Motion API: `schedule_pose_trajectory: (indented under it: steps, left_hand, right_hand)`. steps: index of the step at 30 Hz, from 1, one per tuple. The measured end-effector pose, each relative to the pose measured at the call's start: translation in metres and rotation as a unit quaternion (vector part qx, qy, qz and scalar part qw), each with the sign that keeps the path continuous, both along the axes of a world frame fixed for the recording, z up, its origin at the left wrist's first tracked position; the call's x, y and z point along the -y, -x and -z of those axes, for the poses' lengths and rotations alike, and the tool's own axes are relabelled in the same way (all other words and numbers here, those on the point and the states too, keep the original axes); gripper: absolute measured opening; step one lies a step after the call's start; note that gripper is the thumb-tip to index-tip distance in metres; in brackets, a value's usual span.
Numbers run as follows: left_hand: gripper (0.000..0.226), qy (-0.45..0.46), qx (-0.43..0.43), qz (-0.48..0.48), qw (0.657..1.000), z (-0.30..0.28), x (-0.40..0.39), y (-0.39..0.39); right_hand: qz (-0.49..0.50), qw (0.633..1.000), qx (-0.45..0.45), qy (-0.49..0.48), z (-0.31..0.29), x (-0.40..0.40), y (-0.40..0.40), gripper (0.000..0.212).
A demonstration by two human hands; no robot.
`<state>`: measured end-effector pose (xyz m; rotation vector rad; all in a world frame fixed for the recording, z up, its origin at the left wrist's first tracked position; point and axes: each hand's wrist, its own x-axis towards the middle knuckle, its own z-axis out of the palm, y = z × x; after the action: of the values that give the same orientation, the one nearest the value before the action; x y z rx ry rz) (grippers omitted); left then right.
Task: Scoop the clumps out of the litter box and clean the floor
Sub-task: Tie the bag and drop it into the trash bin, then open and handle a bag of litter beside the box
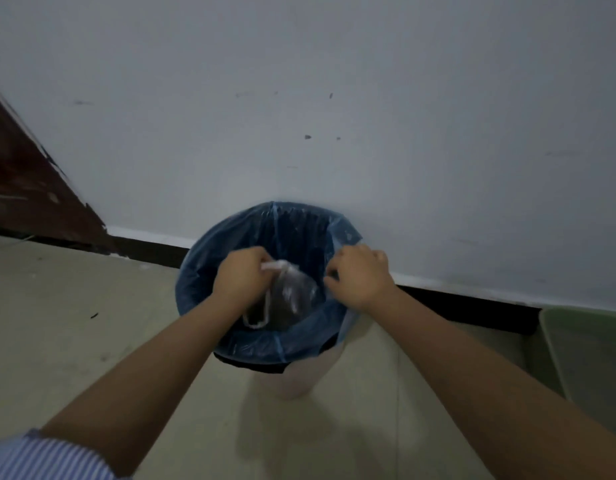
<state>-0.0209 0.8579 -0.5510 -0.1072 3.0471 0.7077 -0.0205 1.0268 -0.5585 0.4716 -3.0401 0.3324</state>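
Over the bin (195, 289), both hands meet. Its blue liner (310, 327) hides most of the bin, and the dark inside is hard to see. At the far right, a pale green box (587, 355) is cut off by the edge. Behind the bin are a white wall (334, 98) and a dark baseboard (466, 303). The left hand (242, 275) has its fingers curled tight around the knot of a small clear bag (292, 296) of brown stuff, hanging inside the bin. The right hand (360, 275) pinches the liner's right rim.
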Motion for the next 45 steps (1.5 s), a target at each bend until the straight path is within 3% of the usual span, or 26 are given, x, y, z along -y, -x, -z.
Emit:
schedule_pose_trajectory:
  steps: [2,5,9,14,17,22,27,35,39,45]
  left_hand:
    - [0.036,0.022,0.059,0.001,0.998,0.013,0.001,-0.004]
    - [0.055,0.095,0.097,0.063,0.989,0.010,-0.010,-0.006]
    - [0.046,0.128,0.070,0.119,0.982,-0.001,-0.034,-0.022]
    - [0.045,0.110,-0.046,0.204,0.972,-0.007,-0.092,-0.042]
    - [0.050,0.161,-0.051,0.253,0.952,-0.003,-0.143,-0.041]
    - [0.047,0.219,0.011,0.296,0.930,-0.011,-0.208,-0.047]
    - [0.049,0.228,0.067,0.331,0.913,-0.068,-0.224,-0.068]
    - [0.049,0.198,0.188,0.240,0.932,-0.236,-0.174,-0.131]
    - [0.050,0.192,0.218,0.175,0.941,-0.321,-0.129,-0.178]
    - [0.051,0.185,0.215,0.013,0.959,-0.419,-0.029,-0.227]
  right_hand:
    - [-0.007,1.000,0.002,-0.006,0.015,-0.005,-0.004,0.042]
    - [-0.039,0.991,-0.038,0.122,0.025,-0.011,-0.007,0.069]
    - [-0.048,0.982,-0.099,0.151,0.035,-0.034,-0.025,0.044]
    - [-0.022,0.990,-0.104,0.095,0.042,-0.099,-0.054,0.038]
    - [0.043,0.996,-0.039,0.067,0.043,-0.137,-0.069,0.041]
    - [0.117,0.992,0.037,0.008,0.017,-0.187,-0.097,0.046]
    - [0.163,0.979,0.085,-0.082,-0.056,-0.209,-0.127,0.051]
    - [0.194,0.944,0.262,-0.047,-0.243,-0.171,-0.165,0.053]
    - [0.141,0.943,0.298,-0.050,-0.331,-0.123,-0.193,0.055]
    - [-0.008,0.971,0.230,-0.059,-0.425,-0.019,-0.200,0.057]
